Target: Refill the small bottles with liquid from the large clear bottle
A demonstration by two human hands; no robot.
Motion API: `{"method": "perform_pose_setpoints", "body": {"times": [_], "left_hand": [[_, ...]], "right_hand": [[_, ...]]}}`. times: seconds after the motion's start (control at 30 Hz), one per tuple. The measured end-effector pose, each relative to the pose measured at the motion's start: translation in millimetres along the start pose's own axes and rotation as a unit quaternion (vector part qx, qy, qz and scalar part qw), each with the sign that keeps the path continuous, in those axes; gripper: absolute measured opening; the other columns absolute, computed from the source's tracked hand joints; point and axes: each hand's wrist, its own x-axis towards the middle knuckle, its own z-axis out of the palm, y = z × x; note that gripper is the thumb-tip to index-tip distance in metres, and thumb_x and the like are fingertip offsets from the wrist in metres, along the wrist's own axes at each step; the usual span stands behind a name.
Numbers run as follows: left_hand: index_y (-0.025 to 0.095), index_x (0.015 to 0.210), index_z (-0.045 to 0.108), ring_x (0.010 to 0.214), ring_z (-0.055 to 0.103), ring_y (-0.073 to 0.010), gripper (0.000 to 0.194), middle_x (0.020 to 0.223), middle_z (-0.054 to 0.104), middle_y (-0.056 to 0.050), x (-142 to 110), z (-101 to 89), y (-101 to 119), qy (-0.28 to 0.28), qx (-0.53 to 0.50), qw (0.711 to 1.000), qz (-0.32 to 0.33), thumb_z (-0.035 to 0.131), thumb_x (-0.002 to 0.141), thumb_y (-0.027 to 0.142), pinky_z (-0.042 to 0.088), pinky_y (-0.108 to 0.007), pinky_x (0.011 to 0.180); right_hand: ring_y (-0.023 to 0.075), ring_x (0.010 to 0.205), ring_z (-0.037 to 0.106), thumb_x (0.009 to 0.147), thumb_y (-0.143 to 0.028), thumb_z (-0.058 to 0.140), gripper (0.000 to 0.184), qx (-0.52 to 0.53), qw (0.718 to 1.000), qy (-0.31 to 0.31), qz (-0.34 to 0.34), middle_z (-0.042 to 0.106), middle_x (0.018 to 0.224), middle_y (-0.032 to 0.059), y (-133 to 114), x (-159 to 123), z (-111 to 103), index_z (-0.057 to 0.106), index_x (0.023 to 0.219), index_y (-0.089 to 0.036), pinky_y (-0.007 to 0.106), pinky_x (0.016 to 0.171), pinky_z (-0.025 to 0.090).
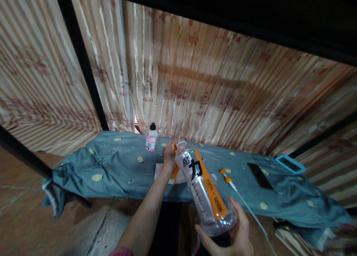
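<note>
The left hand [169,155] closes at the neck of a clear bottle [206,191], fingers partly hidden, while the right hand [237,241] grips its base. The bottle tilts above the near edge of the worktop [111,163], neck pointing toward the far edge. The thin plastic would probably dent under pressure, so a light squeeze and a well-supported base should serve best.

Patterned blue-grey cloth, wrinkled toward the left end, covers the worktop. A small pink-labelled bottle [151,141] stands near the far edge; an orange-headed pump [228,180] trails its tube over the near edge. A phone [260,176] lies toward the right end. Striped curtains [181,92] and dark poles [80,55] enclose the space.
</note>
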Motion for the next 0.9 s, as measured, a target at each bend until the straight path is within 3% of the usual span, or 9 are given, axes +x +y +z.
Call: {"method": "perform_pose_setpoints", "body": {"times": [0.53, 0.9], "left_hand": [[0.021, 0.083, 0.067, 0.09, 0.069, -0.0221, 0.003, 0.089, 0.074, -0.004, 1.4, -0.5, 3.3, 0.008, -0.002, 1.0, -0.013, 0.066, 0.084, 0.018, 0.054, -0.035, 0.086], [0.021, 0.087, 0.069, 0.091, 0.069, -0.0218, 0.005, 0.093, 0.075, -0.005, 0.5, 0.1, -1.6, 0.011, -0.011, 1.0, -0.012, 0.064, 0.086, 0.022, 0.054, -0.035, 0.087]], "right_hand": [[0.0338, 0.1, 0.075, 0.068, -0.083, 0.072, 0.109, 0.015, 0.999, -0.01, 0.031, 0.069, 0.13, 0.0195, -1.1, -0.5, -0.1, 0.047, 0.151, -0.017, 0.044, 0.083, 0.06], [0.0314, 0.09, 0.077, 0.066, -0.09, 0.065, 0.114, -0.007, 0.999, -0.005, 0.038, 0.071, 0.125, 0.0191, -8.6, 1.1, -1.0, 0.048, 0.15, -0.016, 0.038, 0.071, 0.059]]}}
